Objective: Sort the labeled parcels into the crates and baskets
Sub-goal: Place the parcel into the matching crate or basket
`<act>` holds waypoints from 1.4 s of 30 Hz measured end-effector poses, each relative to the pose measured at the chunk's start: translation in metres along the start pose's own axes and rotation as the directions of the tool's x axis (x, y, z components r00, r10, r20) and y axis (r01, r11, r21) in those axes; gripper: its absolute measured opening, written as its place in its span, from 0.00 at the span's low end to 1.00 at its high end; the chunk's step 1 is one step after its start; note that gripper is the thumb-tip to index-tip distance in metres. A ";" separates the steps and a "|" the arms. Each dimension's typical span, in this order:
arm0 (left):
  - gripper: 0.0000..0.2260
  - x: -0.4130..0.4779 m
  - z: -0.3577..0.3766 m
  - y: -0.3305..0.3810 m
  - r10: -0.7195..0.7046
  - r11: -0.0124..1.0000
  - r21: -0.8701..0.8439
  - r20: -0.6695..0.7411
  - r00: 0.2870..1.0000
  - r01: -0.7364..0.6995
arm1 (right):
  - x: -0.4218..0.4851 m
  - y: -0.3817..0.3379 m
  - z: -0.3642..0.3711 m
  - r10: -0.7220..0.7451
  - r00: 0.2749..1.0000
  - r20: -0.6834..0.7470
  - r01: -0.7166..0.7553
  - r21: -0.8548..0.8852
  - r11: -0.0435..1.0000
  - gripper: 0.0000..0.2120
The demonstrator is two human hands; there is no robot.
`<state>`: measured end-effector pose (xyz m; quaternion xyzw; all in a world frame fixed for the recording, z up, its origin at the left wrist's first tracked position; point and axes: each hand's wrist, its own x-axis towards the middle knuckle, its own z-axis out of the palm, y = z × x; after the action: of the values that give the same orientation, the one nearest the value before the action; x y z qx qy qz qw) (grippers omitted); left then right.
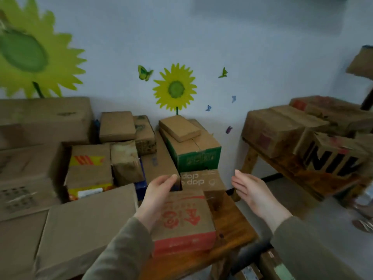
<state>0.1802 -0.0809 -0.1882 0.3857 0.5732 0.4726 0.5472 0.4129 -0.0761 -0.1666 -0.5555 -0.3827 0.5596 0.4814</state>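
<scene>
Pale wall (242, 37) painted with sunflowers and butterflies backs the scene. At far left I see a cardboard stack (36, 138), cut off by the frame edge and blurred; its labels cannot be read. Next, a large plain box (84, 229) lies in the foreground and hides whatever supports it. Behind it stands a green-sided box (193, 154), print illegible.

Left hand (159, 197): fingers bent along the left side of the red-printed parcel (185, 221), fingertips at its far corner, thumb hidden. I cannot tell whether this grip has closed on it. The parcel rests on the wooden counter (232, 219), just in front of a brown box (201, 181) with upside-down lettering.

Right hand (252, 193): grip spread flat, holding nothing, apart from the parcel.

At right, a second counter (292, 174) carries more boxes. One black-lettered box (333, 160) is only partly legible. Grey floor (302, 209) lies between the counters.
</scene>
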 end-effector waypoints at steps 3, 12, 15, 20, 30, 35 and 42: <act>0.22 -0.003 -0.006 0.005 0.024 0.999 -0.030 -0.071 0.997 -0.026 | 0.011 -0.008 0.005 -0.010 0.997 0.070 0.012 -0.020 1.000 0.28; 0.26 0.037 -0.017 0.031 0.059 0.997 -0.049 -0.156 0.986 -0.068 | 0.065 -0.030 0.031 -0.002 0.982 0.188 0.014 -0.065 0.998 0.19; 0.27 0.067 -0.016 0.044 0.090 0.994 -0.046 -0.145 0.985 -0.098 | 0.089 -0.041 0.039 -0.009 0.982 0.189 0.019 -0.052 0.998 0.13; 0.26 0.120 -0.012 0.069 0.133 0.989 -0.048 -0.151 0.980 -0.142 | 0.137 -0.057 0.047 -0.042 0.986 0.158 0.053 -0.065 0.996 0.26; 0.26 0.208 0.009 0.080 0.024 0.999 -0.028 -0.177 0.984 -0.029 | 0.216 -0.053 0.054 0.016 0.998 0.063 -0.009 -0.101 0.995 0.26; 0.27 0.250 0.022 0.082 -0.041 0.999 -0.009 -0.257 0.966 0.040 | 0.270 -0.055 0.063 0.019 1.000 0.017 -0.017 -0.159 0.987 0.25; 0.23 0.301 0.045 0.071 -0.142 0.989 0.000 -0.309 0.940 0.150 | 0.342 -0.058 0.080 0.022 1.000 -0.002 -0.022 -0.237 0.971 0.23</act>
<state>0.1879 0.2317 -0.1967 0.2700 0.6841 0.4783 0.4799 0.3680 0.2760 -0.1897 -0.6131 -0.4409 0.5152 0.4052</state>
